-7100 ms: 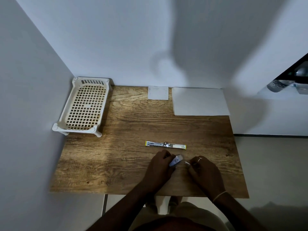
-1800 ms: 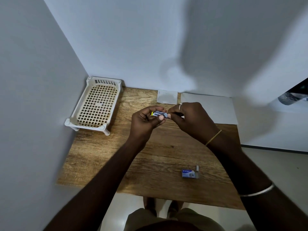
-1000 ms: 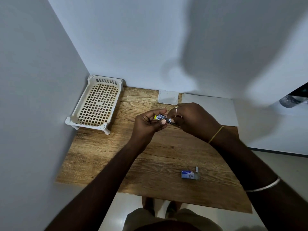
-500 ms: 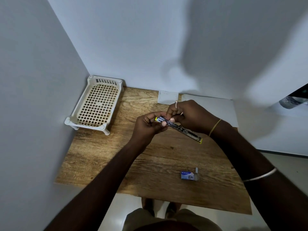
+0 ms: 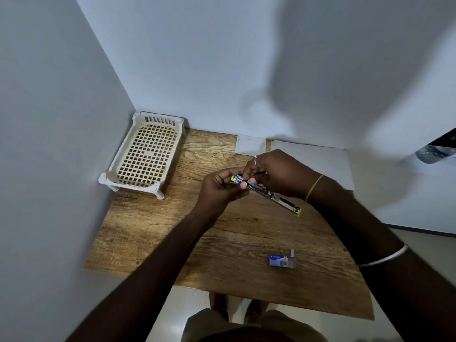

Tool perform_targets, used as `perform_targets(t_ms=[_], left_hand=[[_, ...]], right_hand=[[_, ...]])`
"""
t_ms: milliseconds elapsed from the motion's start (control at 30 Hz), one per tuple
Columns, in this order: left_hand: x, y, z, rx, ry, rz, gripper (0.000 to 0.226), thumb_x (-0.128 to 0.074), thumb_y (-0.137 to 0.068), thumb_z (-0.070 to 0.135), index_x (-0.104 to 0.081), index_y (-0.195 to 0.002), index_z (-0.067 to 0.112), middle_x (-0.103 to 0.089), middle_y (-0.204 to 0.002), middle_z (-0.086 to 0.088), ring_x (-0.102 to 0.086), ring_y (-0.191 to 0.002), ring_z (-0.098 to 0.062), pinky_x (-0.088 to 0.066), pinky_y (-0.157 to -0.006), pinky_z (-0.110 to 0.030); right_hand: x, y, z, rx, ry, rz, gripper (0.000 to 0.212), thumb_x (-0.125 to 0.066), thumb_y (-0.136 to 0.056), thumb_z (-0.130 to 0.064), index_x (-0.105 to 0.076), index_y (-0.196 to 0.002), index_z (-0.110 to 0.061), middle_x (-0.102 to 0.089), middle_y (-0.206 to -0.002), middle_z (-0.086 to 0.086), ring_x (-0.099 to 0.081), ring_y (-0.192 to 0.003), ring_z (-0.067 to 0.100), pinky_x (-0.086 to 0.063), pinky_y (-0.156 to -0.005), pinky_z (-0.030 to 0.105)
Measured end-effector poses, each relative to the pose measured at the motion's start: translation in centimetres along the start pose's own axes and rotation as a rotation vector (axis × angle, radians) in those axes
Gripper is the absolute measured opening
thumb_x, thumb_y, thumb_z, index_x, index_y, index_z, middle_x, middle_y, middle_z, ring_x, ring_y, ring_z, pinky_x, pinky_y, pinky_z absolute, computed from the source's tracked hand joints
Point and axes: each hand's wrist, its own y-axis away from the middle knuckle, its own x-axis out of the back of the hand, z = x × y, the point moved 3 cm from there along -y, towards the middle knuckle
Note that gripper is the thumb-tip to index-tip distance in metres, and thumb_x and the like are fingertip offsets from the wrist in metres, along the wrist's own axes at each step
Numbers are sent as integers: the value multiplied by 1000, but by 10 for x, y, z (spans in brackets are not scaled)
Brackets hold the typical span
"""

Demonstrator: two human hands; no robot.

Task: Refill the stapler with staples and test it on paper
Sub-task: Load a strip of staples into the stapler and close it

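Observation:
I hold a slim metal stapler (image 5: 274, 195) with yellow ends above the wooden table (image 5: 222, 243), opened out flat and slanting down to the right. My left hand (image 5: 219, 190) grips its upper left end. My right hand (image 5: 278, 175) pinches at the same end from above with its fingertips; what lies between them is too small to tell. A small blue staple box (image 5: 281, 260) rests on the table near the front right, with a short strip of staples (image 5: 292, 253) beside it. White paper sheets (image 5: 328, 159) lie at the back right.
A cream plastic lattice basket (image 5: 145, 154) stands at the back left against the wall. A small white square card (image 5: 250, 144) lies at the back edge. Walls close off the left and back; the table's right and front edges drop to the floor.
The stapler, folded between my hands a second ago, has swung out to its full length down to the right. Both hands stay at its upper left end.

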Motion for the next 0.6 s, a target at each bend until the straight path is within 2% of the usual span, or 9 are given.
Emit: perform_targets(t_ms=[200, 333, 467, 500, 600], left_hand=[[2, 2, 0, 7, 18, 11, 31, -68, -90, -8, -70, -120, 0, -76, -102, -15, -74, -97, -25, -61, -82, -37], [3, 4, 1, 16, 6, 12, 30, -67, -90, -8, -72, -117, 4, -77, -102, -13, -74, -98, -23, -60, -81, -35], [4, 5, 1, 24, -1, 28, 31, -66, -90, -10, -71, -117, 6, -78, -101, -11, -74, -97, -22, -62, -82, -38], [4, 5, 0, 25, -2, 38, 32, -67, -90, -10, -70, -118, 5, -77, -102, -12, -74, -97, -23, -62, -83, -38], [4, 5, -1, 21, -3, 63, 34, -67, -89, -11, -67, -123, -3, -74, -109, -23, -73, -99, -28, -61, -86, -41]], right_hand=[[-2, 3, -2, 8, -30, 40, 14, -82, -78, -22, -78, -91, -25, -76, -82, -8, -67, -75, 2, -51, -69, 23], [-1, 5, -2, 3, -54, 75, 14, -83, -78, -20, -79, -91, -24, -75, -80, -10, -64, -69, -5, -44, -62, 10], [3, 9, -3, -2, -74, 167, 18, -81, -78, -16, -76, -95, -20, -75, -79, -8, -65, -70, -6, -45, -63, 6], [2, 9, -5, -1, -63, 176, 21, -81, -77, -15, -76, -96, -19, -75, -79, -7, -65, -70, -4, -47, -64, 8], [-4, 9, -9, -17, 16, 189, 27, -83, -74, -17, -74, -99, -16, -77, -81, -2, -70, -78, 10, -54, -73, 27]])
